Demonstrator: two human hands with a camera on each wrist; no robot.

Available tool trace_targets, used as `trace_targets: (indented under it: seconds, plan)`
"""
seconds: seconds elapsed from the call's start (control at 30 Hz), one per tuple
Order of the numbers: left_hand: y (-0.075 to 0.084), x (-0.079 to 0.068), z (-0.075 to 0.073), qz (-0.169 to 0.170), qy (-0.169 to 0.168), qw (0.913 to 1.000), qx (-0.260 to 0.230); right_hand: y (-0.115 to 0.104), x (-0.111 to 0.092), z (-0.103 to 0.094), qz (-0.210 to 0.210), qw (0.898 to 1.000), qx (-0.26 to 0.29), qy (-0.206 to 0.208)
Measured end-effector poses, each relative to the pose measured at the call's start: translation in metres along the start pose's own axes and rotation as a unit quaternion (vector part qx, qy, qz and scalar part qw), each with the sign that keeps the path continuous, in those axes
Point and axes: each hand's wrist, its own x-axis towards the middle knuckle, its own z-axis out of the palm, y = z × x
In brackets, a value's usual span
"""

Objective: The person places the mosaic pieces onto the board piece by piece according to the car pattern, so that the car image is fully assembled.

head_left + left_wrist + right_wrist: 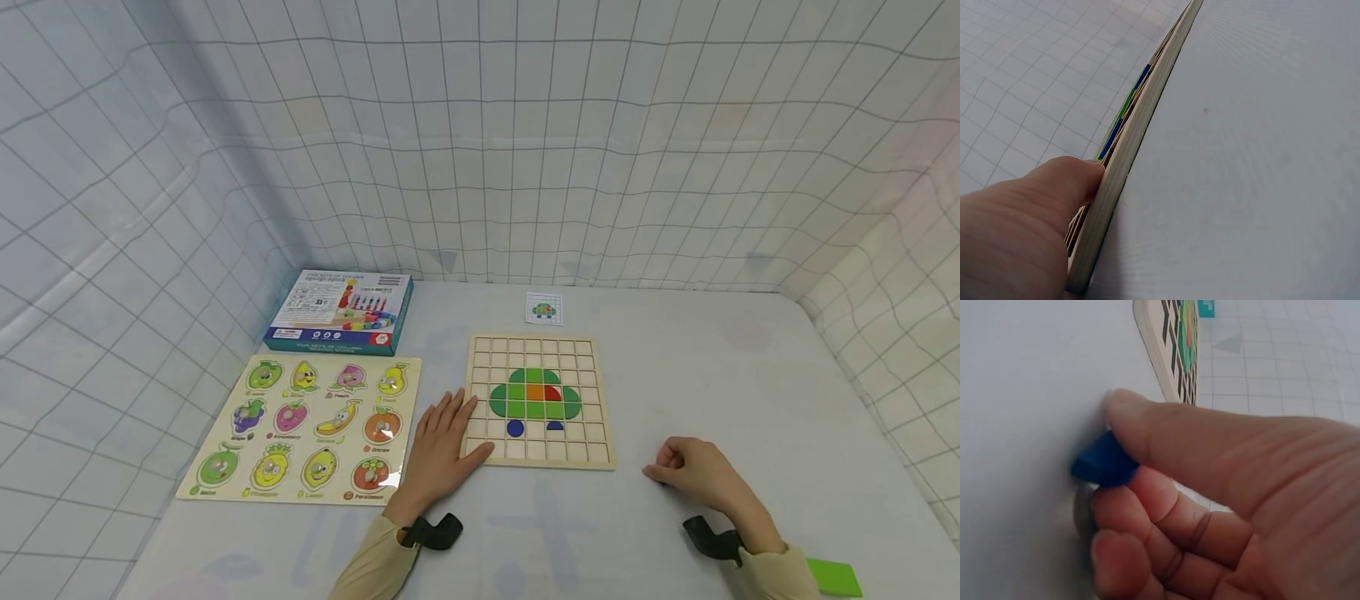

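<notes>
A wooden grid board (540, 458) lies on the table, bearing a car-like pattern of green tiles (535, 409), an orange tile (535, 392) and a red quarter-round tile (552, 393). Below these sit a full blue circle (515, 428) and a blue half circle (555, 426). With fingers extended, my left hand (442, 458) rests along the board's left side, thumb at its lower left corner. To the right of the board, my right hand (697, 475) pinches a small blue rounded tile (1105, 461) between thumb and curled fingers, close over the table; the head view hides that tile.
A pattern card (543, 309) lies behind the board. Left of the board is a fruit puzzle (300, 496), with a boxed game (337, 312) behind it. A green flat piece (834, 577) lies by the right sleeve. Grid-patterned cloth walls (525, 167) surround the table.
</notes>
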Motion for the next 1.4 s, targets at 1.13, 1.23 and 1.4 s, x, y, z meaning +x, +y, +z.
trace_targets:
  seconds: [1.13, 1.23, 1.4]
  plan:
    - [0.0, 0.0, 0.0, 0.002, -0.002, 1.0, 0.002, -0.061, 0.056, 0.041, -0.108, 0.985, 0.133, 0.025]
    - [0.0, 0.001, 0.0, 0.001, -0.004, 1.0, 0.002, -0.066, 0.06, 0.046, -0.115, 0.985, 0.127, 0.025]
    - [0.0, 0.0, 0.0, 0.0, -0.003, 1.0, 0.001, -0.071, 0.064, 0.053, -0.127, 0.984, 0.124, 0.02]
